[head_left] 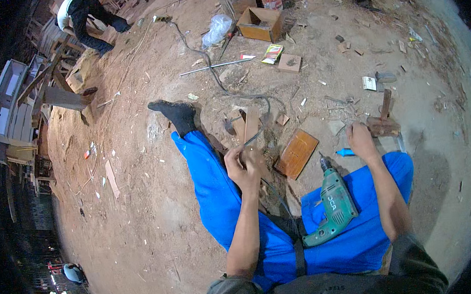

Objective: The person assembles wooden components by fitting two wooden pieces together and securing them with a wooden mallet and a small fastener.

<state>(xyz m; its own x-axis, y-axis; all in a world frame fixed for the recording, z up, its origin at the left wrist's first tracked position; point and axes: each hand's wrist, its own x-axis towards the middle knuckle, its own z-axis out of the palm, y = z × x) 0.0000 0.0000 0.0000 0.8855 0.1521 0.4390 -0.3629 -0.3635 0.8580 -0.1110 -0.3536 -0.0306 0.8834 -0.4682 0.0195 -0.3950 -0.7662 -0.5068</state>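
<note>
My left hand (242, 171) is raised between my legs, closed in a pinch on a thin, pale wooden piece (252, 125); motion blurs its edge. Out past my right knee, my right hand (362, 141) is low over the ground with its fingers curled, and what they hold, if anything, is hidden. A blue marker-like object (345, 152) lies just left of that hand, and a wooden block with an upright handle (384, 125) is to its right. Across my right thigh rests a green power drill (335, 205), bit pointing away. A varnished brown wooden block (296, 153) lies on the ground beyond it.
A dark cable (217, 74) snakes over the dirt floor towards my left hand. Farther off are an open wooden box (260, 24), a bucket (270, 0), a plastic bag (217, 30) and a metal rod (216, 67). Another person (87, 18) bends at the far left by stacked timber.
</note>
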